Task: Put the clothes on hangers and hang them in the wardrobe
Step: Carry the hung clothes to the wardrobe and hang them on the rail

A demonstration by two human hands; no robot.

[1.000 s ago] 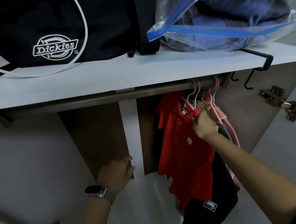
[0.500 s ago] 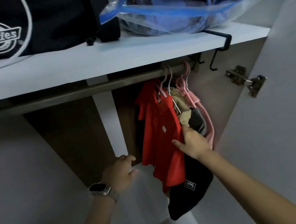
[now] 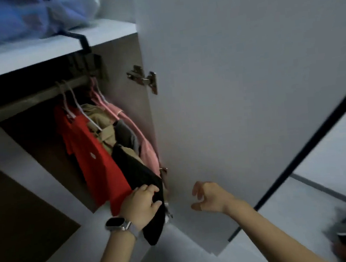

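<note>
I see the red short-sleeved shirt (image 3: 94, 159) hanging on a hanger from the wardrobe's metal rail (image 3: 27, 102), and my left hand (image 3: 142, 205), its grip curled, holds the black hanging garment (image 3: 142, 176) beside it. My right hand (image 3: 211, 197) hangs loose and holds nothing before the white wardrobe door (image 3: 237, 82).

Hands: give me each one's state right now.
Left hand: fingers rest on the black garment, gripping its lower edge.
Right hand: empty, fingers loosely curled.
</note>
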